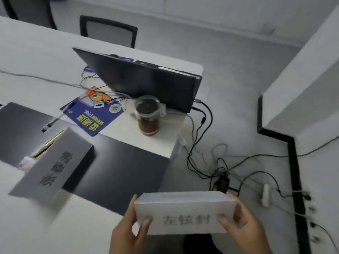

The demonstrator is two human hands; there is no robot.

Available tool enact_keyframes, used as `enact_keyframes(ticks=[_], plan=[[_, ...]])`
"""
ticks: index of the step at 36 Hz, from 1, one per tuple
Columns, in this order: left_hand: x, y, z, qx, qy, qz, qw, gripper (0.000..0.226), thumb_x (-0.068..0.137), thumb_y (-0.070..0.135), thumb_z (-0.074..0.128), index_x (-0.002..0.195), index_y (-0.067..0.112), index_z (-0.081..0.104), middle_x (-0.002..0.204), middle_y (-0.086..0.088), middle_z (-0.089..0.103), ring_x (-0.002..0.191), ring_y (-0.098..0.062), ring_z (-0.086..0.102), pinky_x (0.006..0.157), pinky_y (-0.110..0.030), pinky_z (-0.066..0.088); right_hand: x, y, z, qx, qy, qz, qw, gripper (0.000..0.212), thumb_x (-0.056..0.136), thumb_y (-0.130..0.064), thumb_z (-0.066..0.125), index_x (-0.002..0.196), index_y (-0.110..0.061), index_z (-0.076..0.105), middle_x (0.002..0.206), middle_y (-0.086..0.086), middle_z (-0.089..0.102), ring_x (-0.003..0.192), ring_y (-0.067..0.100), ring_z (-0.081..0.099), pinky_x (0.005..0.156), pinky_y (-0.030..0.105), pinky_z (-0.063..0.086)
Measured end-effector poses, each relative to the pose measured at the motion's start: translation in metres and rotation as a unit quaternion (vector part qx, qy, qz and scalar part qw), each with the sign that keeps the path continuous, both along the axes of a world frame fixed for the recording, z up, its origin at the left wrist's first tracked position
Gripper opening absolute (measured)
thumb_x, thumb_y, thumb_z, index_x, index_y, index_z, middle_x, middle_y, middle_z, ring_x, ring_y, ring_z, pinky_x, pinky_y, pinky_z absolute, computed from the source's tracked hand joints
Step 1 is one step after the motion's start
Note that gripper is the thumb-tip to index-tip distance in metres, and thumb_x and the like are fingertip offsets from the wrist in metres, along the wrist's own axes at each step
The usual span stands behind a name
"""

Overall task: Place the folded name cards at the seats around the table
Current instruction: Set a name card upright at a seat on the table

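Observation:
A white folded name card point(185, 211) with dark printed characters is held in both hands at the bottom of the view, off the table's right edge and above the floor. My left hand point(128, 233) grips its left end, thumb on the front face. My right hand point(242, 226) grips its right end. A second folded name card point(53, 165), grey in shadow with dark characters, stands on the white table point(82, 226) at the left, partly on a dark mat point(119, 171).
An open laptop point(143, 81) stands at the table's far right corner. Beside it are a glass jar of dark tea point(147, 116), a blue mouse pad point(91, 114), a pen point(55, 120) and cables. More cables and a power strip point(222, 180) lie on the floor. A black chair point(108, 31) stands behind the table.

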State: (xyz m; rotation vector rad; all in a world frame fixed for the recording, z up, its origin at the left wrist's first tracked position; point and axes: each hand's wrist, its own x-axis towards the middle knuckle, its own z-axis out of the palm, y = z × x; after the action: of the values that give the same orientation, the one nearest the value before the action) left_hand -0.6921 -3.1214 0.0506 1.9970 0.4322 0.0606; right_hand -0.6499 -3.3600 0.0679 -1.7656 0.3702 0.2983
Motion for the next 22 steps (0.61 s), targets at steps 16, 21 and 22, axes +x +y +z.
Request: enact_keyframes(ticks=[16, 21, 22], plan=[[0.173, -0.233, -0.033, -0.073, 0.104, -0.183, 0.975, 0.058, 0.069, 0.019, 0.075, 0.121, 0.031, 0.050, 0.092, 0.024, 0.064, 0.084, 0.013, 0.057, 0.066, 0.007, 0.037, 0.063, -0.234, -0.036, -0.023, 0.046, -0.237, 0.970, 0.043, 0.063, 0.007, 0.073, 0.091, -0.023, 0.058, 0.060, -0.031, 0.066, 0.076, 0.010, 0.062, 0.061, 0.014, 0.050], [0.228, -0.259, -0.040, -0.061, 0.114, -0.185, 0.974, 0.053, 0.068, 0.020, 0.076, 0.104, 0.047, 0.048, 0.068, 0.051, 0.055, 0.081, 0.017, 0.054, 0.064, 0.008, 0.035, 0.120, -0.259, -0.035, 0.001, 0.066, -0.215, 0.974, 0.044, 0.064, 0.002, 0.075, 0.100, -0.019, 0.059, 0.086, -0.004, 0.068, 0.084, 0.014, 0.061, 0.078, 0.028, 0.047], [0.241, -0.262, -0.041, -0.065, 0.115, -0.184, 0.974, 0.051, 0.070, 0.020, 0.075, 0.105, 0.045, 0.048, 0.069, 0.056, 0.051, 0.078, 0.021, 0.054, 0.063, 0.008, 0.035, 0.134, -0.263, -0.038, 0.003, 0.074, -0.205, 0.976, 0.045, 0.064, 0.000, 0.075, 0.100, -0.020, 0.058, 0.090, -0.001, 0.067, 0.086, 0.017, 0.061, 0.083, 0.032, 0.047]])
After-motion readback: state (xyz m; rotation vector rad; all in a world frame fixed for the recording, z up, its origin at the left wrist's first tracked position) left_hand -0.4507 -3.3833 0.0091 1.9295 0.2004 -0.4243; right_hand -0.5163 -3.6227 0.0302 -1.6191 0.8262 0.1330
